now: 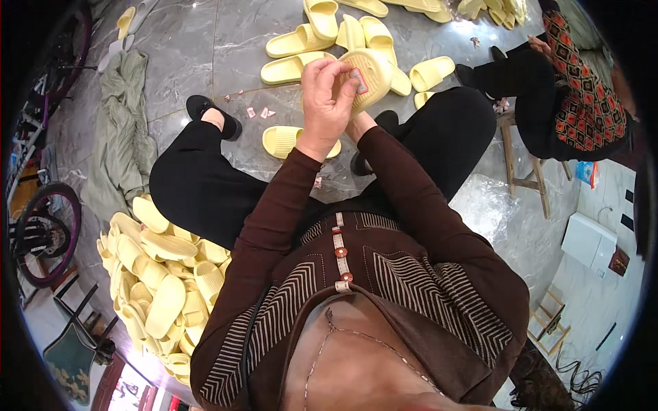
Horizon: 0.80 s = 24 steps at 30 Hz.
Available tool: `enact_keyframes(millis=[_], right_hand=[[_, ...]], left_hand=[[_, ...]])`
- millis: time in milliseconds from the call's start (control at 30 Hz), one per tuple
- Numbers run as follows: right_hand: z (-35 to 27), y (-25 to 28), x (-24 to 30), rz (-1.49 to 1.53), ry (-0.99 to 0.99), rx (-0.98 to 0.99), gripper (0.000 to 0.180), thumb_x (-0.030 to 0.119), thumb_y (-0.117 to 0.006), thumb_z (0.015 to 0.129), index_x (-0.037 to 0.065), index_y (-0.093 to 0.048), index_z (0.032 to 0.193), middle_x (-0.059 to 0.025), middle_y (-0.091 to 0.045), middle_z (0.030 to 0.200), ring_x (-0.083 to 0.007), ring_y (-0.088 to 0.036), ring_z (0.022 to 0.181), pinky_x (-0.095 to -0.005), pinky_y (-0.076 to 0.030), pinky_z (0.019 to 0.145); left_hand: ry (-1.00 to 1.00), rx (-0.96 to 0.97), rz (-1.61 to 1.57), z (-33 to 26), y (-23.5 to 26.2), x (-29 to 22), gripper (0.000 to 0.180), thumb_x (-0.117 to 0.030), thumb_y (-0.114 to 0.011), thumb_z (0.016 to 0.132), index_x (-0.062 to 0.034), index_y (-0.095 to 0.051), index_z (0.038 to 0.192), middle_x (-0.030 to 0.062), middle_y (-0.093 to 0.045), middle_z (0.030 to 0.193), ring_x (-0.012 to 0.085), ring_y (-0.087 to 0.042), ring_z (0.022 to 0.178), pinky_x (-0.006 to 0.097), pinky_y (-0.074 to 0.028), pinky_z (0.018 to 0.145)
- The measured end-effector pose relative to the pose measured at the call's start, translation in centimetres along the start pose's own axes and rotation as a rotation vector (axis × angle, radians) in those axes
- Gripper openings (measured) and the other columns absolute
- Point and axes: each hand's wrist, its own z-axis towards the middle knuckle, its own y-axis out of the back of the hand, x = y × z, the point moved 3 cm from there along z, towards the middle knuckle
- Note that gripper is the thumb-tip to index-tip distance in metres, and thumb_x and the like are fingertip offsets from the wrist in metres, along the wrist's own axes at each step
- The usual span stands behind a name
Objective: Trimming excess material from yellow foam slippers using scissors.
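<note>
A thin chain necklace (331,327) and a brown patterned top (404,274) lie nearest the camera; beyond them, both sleeves meet at 1 pale yellow slipper (378,77), held up above the floor (171,41). The left hand (322,103) has its fingers (325,72) curled, thumb against a small red-edged label (362,81); whether they pinch or merely press it, I cannot tell. The right hand (360,126) is mostly hidden behind the slipper, probably steadying it; its grip cannot be made out. Holding the slipper raised likely keeps the label in easy sight. A heap of slippers (164,305) sits beside the left leg (199,168), perhaps for easy reach, while loose slippers (295,42) spread ahead.
</note>
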Motion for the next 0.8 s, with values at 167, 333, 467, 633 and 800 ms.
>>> enact_keyframes(millis=[167,333,467,633,800], right_hand=[[0.5,-3.8,3.4,0.065,-0.703,-0.914,0.039,0.037,-0.044,0.092,0.010,-0.044,0.120,-0.0033,-0.049,0.116,-0.0142,-0.048,0.108,-0.0289,-0.043,0.090],[0.4,0.9,0.0,-0.079,-0.202,-0.291,0.039,0.037,-0.045,0.091,0.010,-0.046,0.119,-0.0050,-0.051,0.115,-0.0153,-0.051,0.105,-0.0289,-0.044,0.088],[0.7,1.8,-0.7,-0.097,-0.015,0.006,0.038,0.036,-0.045,0.091,0.010,-0.047,0.118,-0.0058,-0.053,0.112,-0.0157,-0.053,0.101,-0.0289,-0.046,0.086],[1.4,1.4,0.1,-0.041,-0.078,0.019,0.035,0.035,-0.047,0.090,0.010,-0.051,0.115,-0.0053,-0.058,0.104,-0.0149,-0.057,0.093,-0.0281,-0.049,0.078],[1.9,1.0,0.2,0.074,-0.141,-0.036,0.033,0.034,-0.049,0.089,0.010,-0.053,0.112,-0.0033,-0.060,0.098,-0.0129,-0.058,0.089,-0.0264,-0.051,0.069]], left_hand=[[0.066,0.038,-0.065,-0.6,0.1,0.8,0.015,-0.008,-0.062,0.080,-0.0011,-0.055,0.090,0.0067,-0.050,0.091,0.0185,-0.051,0.085,0.028,-0.043,0.077],[0.116,0.116,-0.108,-0.5,-0.4,0.7,0.012,-0.007,-0.061,0.080,-0.0004,-0.053,0.086,0.0067,-0.050,0.089,0.0172,-0.050,0.081,0.027,-0.042,0.073],[0.114,0.103,-0.099,-0.2,0.2,1.3,0.009,-0.006,-0.058,0.082,-0.0002,-0.051,0.084,0.0062,-0.050,0.086,0.0154,-0.050,0.078,0.026,-0.042,0.071],[0.306,-0.051,-0.434,0.0,1.3,2.0,0.006,-0.007,-0.052,0.087,-0.0019,-0.050,0.087,0.0029,-0.051,0.080,0.0110,-0.049,0.073,0.024,-0.043,0.068],[0.354,-0.068,-0.453,1.1,2.6,2.7,0.007,-0.010,-0.048,0.091,-0.0033,-0.049,0.093,0.0003,-0.052,0.077,0.0071,-0.049,0.068,0.021,-0.044,0.066]])
